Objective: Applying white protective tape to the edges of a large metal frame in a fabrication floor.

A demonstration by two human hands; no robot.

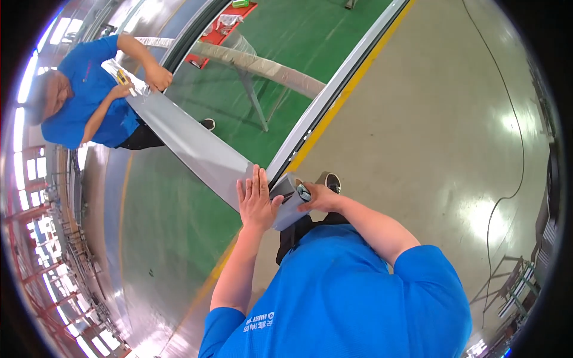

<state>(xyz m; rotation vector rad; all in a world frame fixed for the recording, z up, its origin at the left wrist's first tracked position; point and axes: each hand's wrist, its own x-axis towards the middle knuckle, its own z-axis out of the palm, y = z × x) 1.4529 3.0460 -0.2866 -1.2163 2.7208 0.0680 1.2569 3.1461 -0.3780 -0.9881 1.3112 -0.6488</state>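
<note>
A long grey metal panel (197,146) stretches from me up to the left. My left hand (256,203) lies flat on its near end, fingers stretched out. My right hand (319,197) grips the near end cap (288,206) of the panel from the right, with a small shiny part (304,191) at its fingertips. At the far end, a co-worker in a blue shirt (89,89) holds the panel with both hands (156,77), where it is wrapped in clear film.
A second long wrapped profile (268,65) rests on a metal trestle (253,98) over the green floor. A red tray (224,27) lies beyond it. A grey rail and a yellow line (352,83) run diagonally. A thin cable (513,119) crosses the grey floor at right.
</note>
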